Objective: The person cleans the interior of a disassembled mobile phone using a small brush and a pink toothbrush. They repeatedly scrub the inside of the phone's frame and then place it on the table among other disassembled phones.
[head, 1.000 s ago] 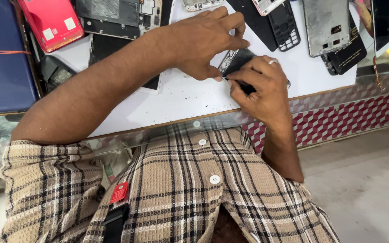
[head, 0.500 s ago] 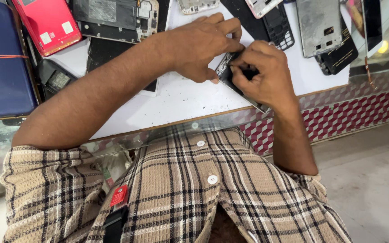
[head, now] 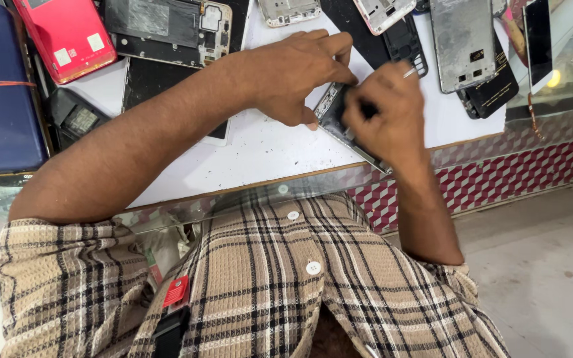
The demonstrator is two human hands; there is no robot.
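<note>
Phone frame (head: 337, 114), dark and opened, lies near the front edge of our white worktop (head: 266, 149), caught between both our hands. From the head camera, other parts crowd around it: a red phone back (head: 67, 36) at far left beside a dark blue case (head: 1, 93), an opened phone with its circuit board showing (head: 167, 30), a silver back cover (head: 462, 43) and a black panel (head: 492, 89) to the right. Our plaid shirt (head: 253, 285) fills the foreground. Against half a second ago, our right hand (head: 386, 113) has lifted higher over the frame and now hides more of it. Our left hand (head: 296, 73) pinches the frame's upper end with curled fingers; the right hand's fingers are closed around a thin tool (head: 408, 72), whose pale tip pokes out above the knuckles.
</note>
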